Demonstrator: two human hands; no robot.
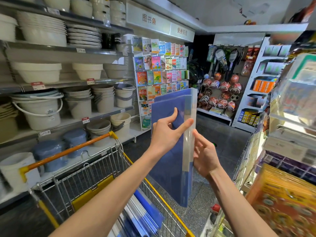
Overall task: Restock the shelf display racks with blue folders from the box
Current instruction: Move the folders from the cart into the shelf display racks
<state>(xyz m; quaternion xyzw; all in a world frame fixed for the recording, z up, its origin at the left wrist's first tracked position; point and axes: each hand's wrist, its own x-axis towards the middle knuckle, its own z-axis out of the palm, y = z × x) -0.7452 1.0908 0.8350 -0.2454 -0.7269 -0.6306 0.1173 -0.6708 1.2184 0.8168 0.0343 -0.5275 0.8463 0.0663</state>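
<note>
I hold a small stack of blue folders point(171, 161) upright in front of me, their clear spines facing right. My left hand point(168, 130) pinches the front folder's cover, thumb on its face and forefinger stretched across to the spine. My right hand point(204, 155) grips the stack from the right side, fingers behind the clear spine. More blue folders point(142, 218) lie in the shopping cart point(95, 170) below my arms. No box is visible.
Shelves of white buckets and basins point(41, 106) line the left. A rack of children's books point(159, 74) stands ahead, balls and rackets point(222, 89) beyond. Display racks with stationery point(289, 168) crowd the right. The grey floor aisle point(213, 127) runs between.
</note>
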